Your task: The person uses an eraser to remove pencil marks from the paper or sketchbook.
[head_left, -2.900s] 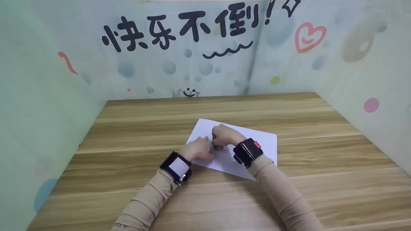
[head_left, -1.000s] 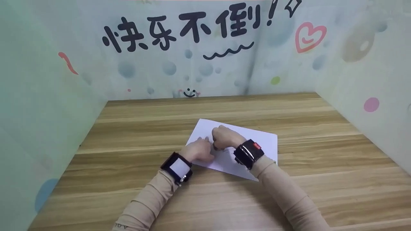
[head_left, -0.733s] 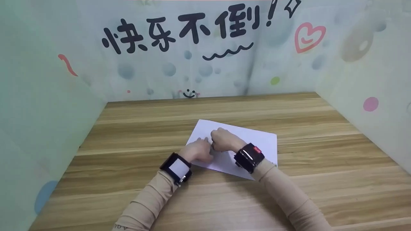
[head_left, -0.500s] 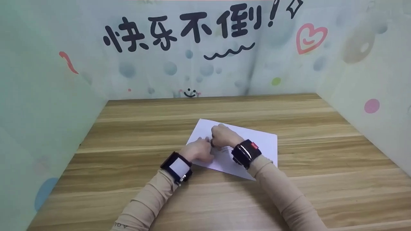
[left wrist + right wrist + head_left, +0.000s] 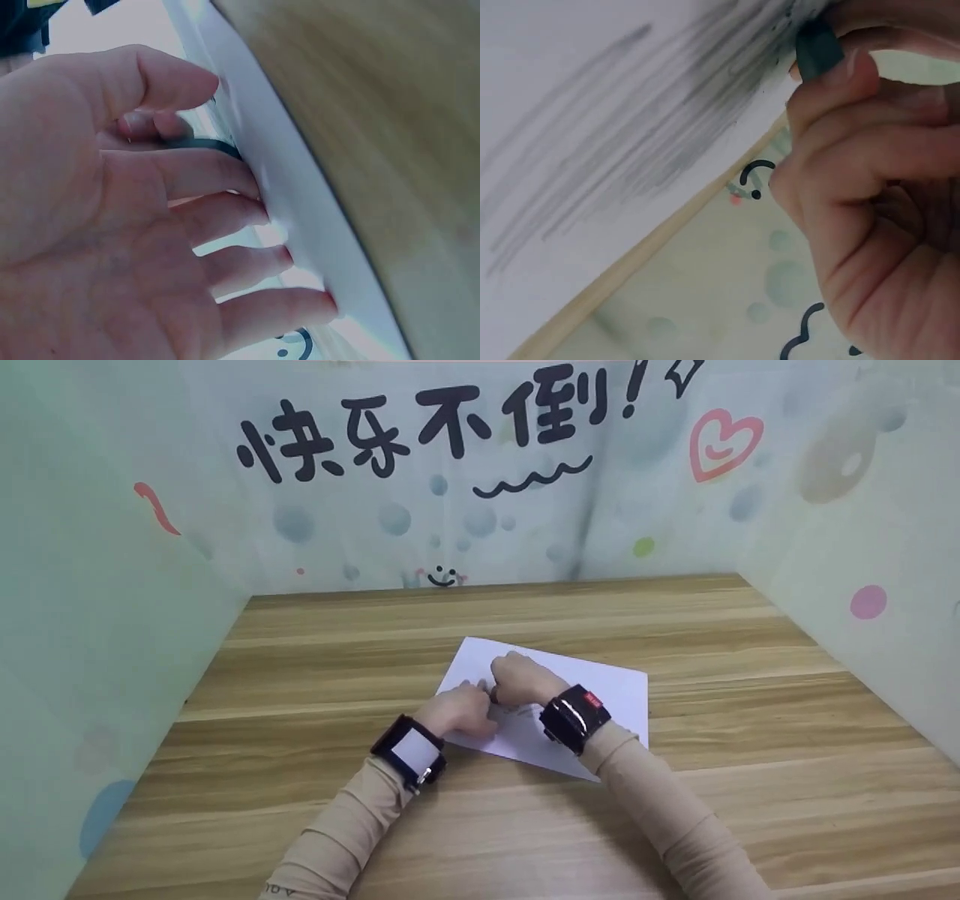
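Note:
A white sheet of paper (image 5: 607, 690) lies slanted on the wooden table. My left hand (image 5: 461, 711) rests on its left part, fingers (image 5: 247, 266) extended and spread, with the tips against the sheet. Just right of it, my right hand (image 5: 523, 679) pinches a small dark eraser (image 5: 819, 51) between thumb and curled fingers, down at the paper. Grey pencil strokes (image 5: 667, 105) run across the sheet beside the eraser, with dark crumbs near its end. In the head view the hand hides the eraser almost wholly.
The wooden table (image 5: 315, 660) stretches around the paper. Printed fabric walls stand behind it and on both sides, the back wall (image 5: 525, 532) meeting the table's far edge. Black camera straps (image 5: 576, 718) sit on both wrists.
My right hand has shifted slightly to and fro over the strokes, nearer me at 0.7 s ago and farther away now. My left hand and the paper stay almost in place.

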A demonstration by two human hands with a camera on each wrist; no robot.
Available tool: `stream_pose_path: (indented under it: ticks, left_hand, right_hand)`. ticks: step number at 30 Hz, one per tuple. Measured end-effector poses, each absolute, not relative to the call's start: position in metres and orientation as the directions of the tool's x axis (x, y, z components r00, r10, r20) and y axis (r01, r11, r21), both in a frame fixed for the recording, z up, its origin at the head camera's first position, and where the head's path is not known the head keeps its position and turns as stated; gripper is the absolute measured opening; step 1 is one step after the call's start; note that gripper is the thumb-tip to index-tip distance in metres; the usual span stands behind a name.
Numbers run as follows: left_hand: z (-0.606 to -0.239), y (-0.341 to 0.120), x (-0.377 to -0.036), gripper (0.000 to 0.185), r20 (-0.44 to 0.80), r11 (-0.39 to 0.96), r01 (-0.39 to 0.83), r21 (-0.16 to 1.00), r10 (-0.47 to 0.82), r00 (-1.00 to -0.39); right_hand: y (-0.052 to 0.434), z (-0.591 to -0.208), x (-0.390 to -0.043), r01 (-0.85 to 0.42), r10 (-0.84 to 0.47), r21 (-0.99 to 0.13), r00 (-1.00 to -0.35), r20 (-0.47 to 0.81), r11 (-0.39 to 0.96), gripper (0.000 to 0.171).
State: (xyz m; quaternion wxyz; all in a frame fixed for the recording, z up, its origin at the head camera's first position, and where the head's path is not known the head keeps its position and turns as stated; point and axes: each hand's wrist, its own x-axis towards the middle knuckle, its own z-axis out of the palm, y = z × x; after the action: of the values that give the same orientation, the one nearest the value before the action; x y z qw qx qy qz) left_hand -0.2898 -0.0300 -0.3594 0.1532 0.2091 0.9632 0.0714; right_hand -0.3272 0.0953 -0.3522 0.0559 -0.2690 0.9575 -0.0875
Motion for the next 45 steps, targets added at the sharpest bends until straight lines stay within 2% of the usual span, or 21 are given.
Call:
stream_pose_path:
  ticks: [4,8,11,14,17,19,23,28,34,38,45]
  left_hand:
    - [-0.359,-0.03,-0.29,0.066,-0.26,0.899,0.385,0.209,0.43,-0.865]
    - [-0.359,-0.03,-0.29,0.046,-0.233,0.885,0.414,0.214,0.458,-0.858]
    - [-0.36,-0.031,-0.289,0.036,-0.235,0.884,0.413,0.218,0.458,-0.857]
    - [-0.361,-0.031,-0.289,0.038,-0.254,0.893,0.398,0.21,0.443,-0.86]
    - [-0.362,-0.031,-0.288,0.047,-0.272,0.9,0.392,0.19,0.432,-0.86]
    - [-0.363,-0.031,-0.286,0.052,-0.286,0.902,0.393,0.18,0.43,-0.856]
    - [-0.362,-0.031,-0.284,0.061,-0.325,0.912,0.37,0.176,0.408,-0.853]
    - [-0.358,-0.035,-0.286,0.064,-0.34,0.914,0.362,0.186,0.405,-0.849]
    - [-0.36,-0.041,-0.295,0.065,-0.332,0.893,0.397,0.215,0.449,-0.83]
    - [-0.362,-0.04,-0.296,0.07,-0.335,0.888,0.407,0.217,0.459,-0.823]
    - [-0.361,-0.034,-0.292,0.069,-0.351,0.889,0.4,0.224,0.456,-0.818]
  right_hand:
    - [0.096,-0.352,-0.322,-0.512,-0.53,-0.166,-0.843,-0.088,0.843,0.005]
    - [0.094,-0.353,-0.325,-0.498,-0.512,-0.199,-0.859,-0.021,0.844,0.019]
    - [0.094,-0.356,-0.329,-0.494,-0.506,-0.218,-0.863,0.002,0.842,0.023]
    - [0.098,-0.36,-0.332,-0.484,-0.497,-0.227,-0.868,0.004,0.845,0.018]
    - [0.103,-0.363,-0.333,-0.469,-0.478,-0.237,-0.878,0.018,0.851,0.011]
    - [0.108,-0.361,-0.334,-0.454,-0.462,-0.253,-0.886,0.03,0.854,0.012]
    - [0.119,-0.352,-0.338,-0.409,-0.438,-0.357,-0.899,0.0,0.84,0.019]
    - [0.136,-0.338,-0.344,-0.375,-0.461,-0.509,-0.886,-0.05,0.775,0.021]
    - [0.145,-0.337,-0.346,-0.357,-0.485,-0.594,-0.872,-0.064,0.721,0.02]
    - [0.144,-0.341,-0.346,-0.378,-0.489,-0.56,-0.871,-0.055,0.737,0.017]
    - [0.139,-0.346,-0.344,-0.404,-0.442,-0.338,-0.896,-0.04,0.85,0.017]
